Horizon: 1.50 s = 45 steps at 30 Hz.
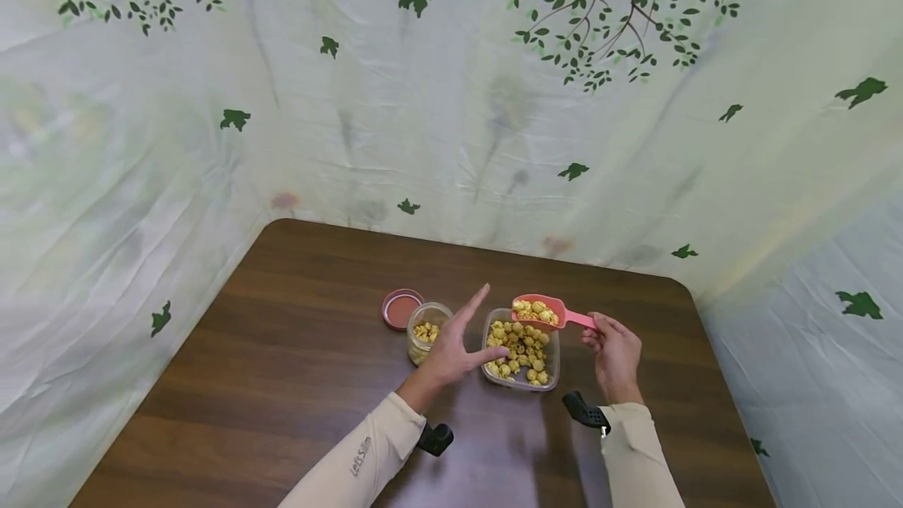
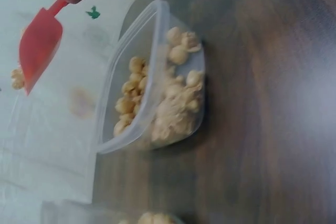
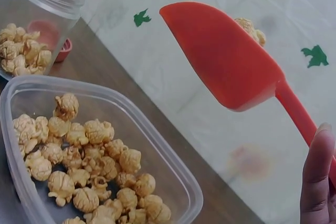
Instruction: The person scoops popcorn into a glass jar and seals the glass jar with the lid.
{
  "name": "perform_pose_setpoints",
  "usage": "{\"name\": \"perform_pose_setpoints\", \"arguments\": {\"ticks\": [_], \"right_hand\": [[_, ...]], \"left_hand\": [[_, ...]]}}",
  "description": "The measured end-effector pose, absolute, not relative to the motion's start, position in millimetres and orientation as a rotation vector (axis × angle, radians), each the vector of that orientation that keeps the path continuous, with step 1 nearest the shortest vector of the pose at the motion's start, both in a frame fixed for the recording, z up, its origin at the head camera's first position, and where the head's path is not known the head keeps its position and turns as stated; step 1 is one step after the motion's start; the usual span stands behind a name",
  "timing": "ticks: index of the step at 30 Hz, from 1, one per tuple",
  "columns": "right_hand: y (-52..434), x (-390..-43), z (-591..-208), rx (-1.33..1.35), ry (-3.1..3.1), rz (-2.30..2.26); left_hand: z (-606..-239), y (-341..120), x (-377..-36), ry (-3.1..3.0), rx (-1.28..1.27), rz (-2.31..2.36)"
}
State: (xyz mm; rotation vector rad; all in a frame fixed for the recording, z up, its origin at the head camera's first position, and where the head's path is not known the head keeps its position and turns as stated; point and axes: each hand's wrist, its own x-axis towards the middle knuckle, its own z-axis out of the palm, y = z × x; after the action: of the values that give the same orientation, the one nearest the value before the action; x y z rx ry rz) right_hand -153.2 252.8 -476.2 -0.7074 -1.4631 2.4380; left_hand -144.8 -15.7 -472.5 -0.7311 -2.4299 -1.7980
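Right hand (image 1: 615, 351) pinches scoop (image 1: 542, 310), loaded with popcorn, above tub (image 1: 520, 351). Left hand (image 1: 455, 347) open, fingers spread, beside tub. Jar (image 1: 426, 329) part-filled; tub popcorn remains.

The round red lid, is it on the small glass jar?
No, the round red lid lies on the table beside the open small glass jar.

Soft even light, blurry left-wrist view

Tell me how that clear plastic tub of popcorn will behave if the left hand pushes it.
The tub looks thin-walled and holds only popcorn, so it is probably light and would slide easily on the smooth table. Being low and wide, it seems unlikely to tip. Its walls may flex under the left hand.
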Motion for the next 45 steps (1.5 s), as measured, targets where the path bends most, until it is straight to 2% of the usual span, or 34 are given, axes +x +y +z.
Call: {"name": "perform_pose_setpoints", "arguments": {"ticks": [13, 19, 32, 45], "right_hand": [[243, -166, -471, -0.711, -1.562, 2.392], [233, -173, -475, -0.666, -1.597, 2.406], [219, -185, -466, -0.599, -1.656, 2.400], [195, -194, -467, -0.585, -1.765, 2.392]], "left_hand": [[-464, -53, -161, -2.366, -0.687, -1.702], [-475, -77, -164, -2.337, -0.595, -1.799], [-499, -104, -168, -2.407, -0.448, -1.702], [-531, -107, -159, -2.469, -0.375, -1.708]]}}
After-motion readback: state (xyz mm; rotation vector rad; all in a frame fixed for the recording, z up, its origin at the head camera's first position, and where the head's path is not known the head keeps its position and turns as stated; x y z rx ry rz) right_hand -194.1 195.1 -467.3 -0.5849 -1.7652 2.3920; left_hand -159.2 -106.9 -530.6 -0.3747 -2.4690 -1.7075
